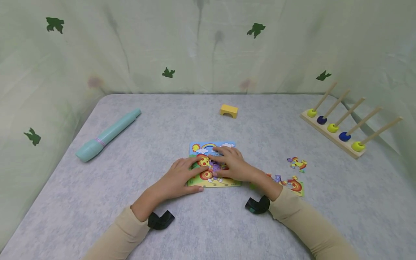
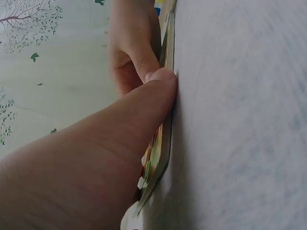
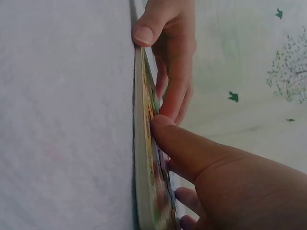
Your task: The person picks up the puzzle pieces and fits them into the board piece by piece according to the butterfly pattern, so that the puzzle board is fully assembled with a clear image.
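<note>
A colourful jigsaw board [image 1: 214, 182] with a sun, a rainbow and a cartoon figure lies flat on the table in the head view. My left hand [image 1: 182, 177] reaches over its left side, index and middle fingers out across the picture and thumb [image 3: 144, 36] against the near edge. From the right, my right hand [image 1: 234, 164] rests its spread fingertips and thumb [image 3: 165, 122] on the middle of the picture. Both hands hide part of the pieces. Loose puzzle pieces [image 1: 295, 185] lie partly behind the right forearm, and one more piece [image 1: 297, 164] lies beyond them.
A yellow arch block [image 1: 229, 110] sits behind the board. At the far left lies a pale teal tube-shaped thing [image 1: 112, 133]. To the right stands a wooden peg rack [image 1: 331, 134] with yellow and blue beads. A pale curtain [image 1: 208, 43] surrounds the grey table [image 1: 156, 133].
</note>
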Available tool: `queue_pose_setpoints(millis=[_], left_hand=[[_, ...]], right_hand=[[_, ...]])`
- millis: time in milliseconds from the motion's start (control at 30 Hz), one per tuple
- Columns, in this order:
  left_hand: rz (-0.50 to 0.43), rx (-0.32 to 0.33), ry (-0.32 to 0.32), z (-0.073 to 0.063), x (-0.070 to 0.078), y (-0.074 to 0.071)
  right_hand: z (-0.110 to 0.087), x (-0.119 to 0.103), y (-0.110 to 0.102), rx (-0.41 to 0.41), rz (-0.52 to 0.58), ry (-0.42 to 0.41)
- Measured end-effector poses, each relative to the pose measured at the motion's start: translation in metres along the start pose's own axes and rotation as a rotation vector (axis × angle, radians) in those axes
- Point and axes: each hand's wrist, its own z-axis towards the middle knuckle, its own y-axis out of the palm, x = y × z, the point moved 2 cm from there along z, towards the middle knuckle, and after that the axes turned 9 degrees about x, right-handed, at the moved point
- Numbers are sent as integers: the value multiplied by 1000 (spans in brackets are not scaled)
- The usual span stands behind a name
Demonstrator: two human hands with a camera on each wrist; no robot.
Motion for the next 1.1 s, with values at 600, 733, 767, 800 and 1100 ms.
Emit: queue_pose_setpoints(millis=[600, 733, 767, 800, 1100], left_hand=[[-17, 18, -5, -1, -2, 2], [-26, 9, -1, 0, -3, 3], [-27, 3, -5, 1, -3, 3], [-25, -1, -6, 1, -3, 4], [-26, 2, -14, -1, -4, 3]], right_hand=[[-55, 4, -84, 337, 174, 115], [-88, 16, -104, 446, 92, 153], [-97, 19, -108, 466, 76, 169], [-104, 22, -112, 484, 61, 187], [-150, 53, -116, 554, 43, 278]])
